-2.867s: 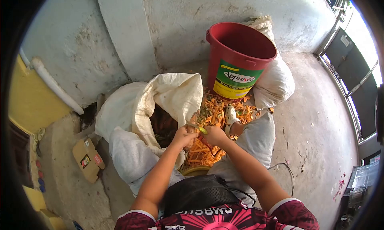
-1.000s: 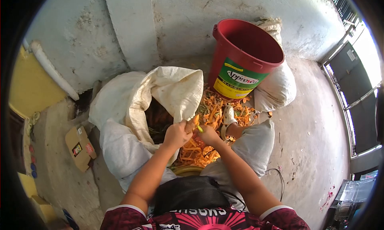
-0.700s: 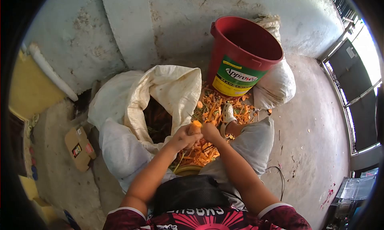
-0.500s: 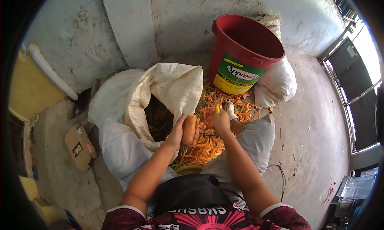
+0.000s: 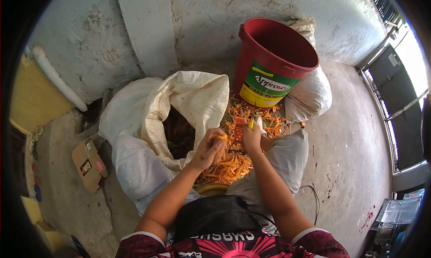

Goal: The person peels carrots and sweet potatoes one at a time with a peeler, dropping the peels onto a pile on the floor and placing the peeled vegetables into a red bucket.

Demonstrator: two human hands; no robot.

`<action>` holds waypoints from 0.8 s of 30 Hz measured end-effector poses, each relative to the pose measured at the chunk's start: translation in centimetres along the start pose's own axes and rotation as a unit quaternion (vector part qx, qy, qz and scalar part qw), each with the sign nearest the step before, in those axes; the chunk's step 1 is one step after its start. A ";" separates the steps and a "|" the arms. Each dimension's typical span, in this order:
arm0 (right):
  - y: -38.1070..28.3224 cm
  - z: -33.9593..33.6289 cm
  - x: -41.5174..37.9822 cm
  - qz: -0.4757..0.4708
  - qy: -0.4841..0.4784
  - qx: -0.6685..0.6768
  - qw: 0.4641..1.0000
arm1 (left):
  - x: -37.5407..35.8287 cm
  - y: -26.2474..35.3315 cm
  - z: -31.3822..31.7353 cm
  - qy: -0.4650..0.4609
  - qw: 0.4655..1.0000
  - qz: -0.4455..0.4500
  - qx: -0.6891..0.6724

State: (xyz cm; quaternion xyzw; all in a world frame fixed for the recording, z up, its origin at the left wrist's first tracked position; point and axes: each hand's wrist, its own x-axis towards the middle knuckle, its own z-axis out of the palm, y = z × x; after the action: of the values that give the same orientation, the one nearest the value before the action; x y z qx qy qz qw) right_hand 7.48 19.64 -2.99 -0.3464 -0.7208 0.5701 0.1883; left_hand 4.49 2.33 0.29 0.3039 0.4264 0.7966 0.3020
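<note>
My left hand [image 5: 210, 148] is closed around a carrot [image 5: 223, 137], and its fingers hide most of it. To the right, my right hand [image 5: 252, 134] grips a peeler [image 5: 238, 129] with a slotted orange body and a yellow-green part showing at the thumb. The peeler is upright, a short gap from the carrot. Below both hands lies a heap of orange carrot peelings [image 5: 231, 165] between my legs. An open white sack [image 5: 188, 94], dark inside, stands beside my left hand.
A red bucket [image 5: 258, 47] with a margarine label stands ahead among more peelings and carrot pieces. Behind it leans a full white sack [image 5: 310, 96]. A yellow container rim [image 5: 212, 186] shows near my lap. Cardboard [image 5: 88, 166] lies left; a cable [image 5: 318, 199] lies right.
My left hand has turned over the carrot, so its fingers now cover most of it. My right hand and the peeler have moved slightly right, away from the carrot.
</note>
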 end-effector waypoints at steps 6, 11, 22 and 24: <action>2.5 0.2 1.1 -0.032 -0.005 -0.041 0.999 | 0.2 -0.1 0.3 0.015 0.999 0.000 0.029; 0.4 -0.1 0.1 -0.033 -0.006 -0.064 0.997 | 0.6 -1.8 -0.8 0.168 0.970 -0.174 0.017; -2.6 -0.6 -2.5 -0.013 -0.331 -0.267 0.905 | 0.1 -1.3 -3.3 0.154 0.920 -0.348 0.093; -3.1 -0.9 -2.8 0.038 -0.337 -0.221 0.914 | 0.0 -1.2 -3.4 0.132 0.922 -0.267 0.248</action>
State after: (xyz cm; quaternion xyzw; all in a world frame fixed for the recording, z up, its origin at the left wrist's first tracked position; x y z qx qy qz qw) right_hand 9.12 17.97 0.62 -0.1932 -0.8353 0.4861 -0.1690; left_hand 2.18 1.21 -2.33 0.1358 0.7120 0.5878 0.3594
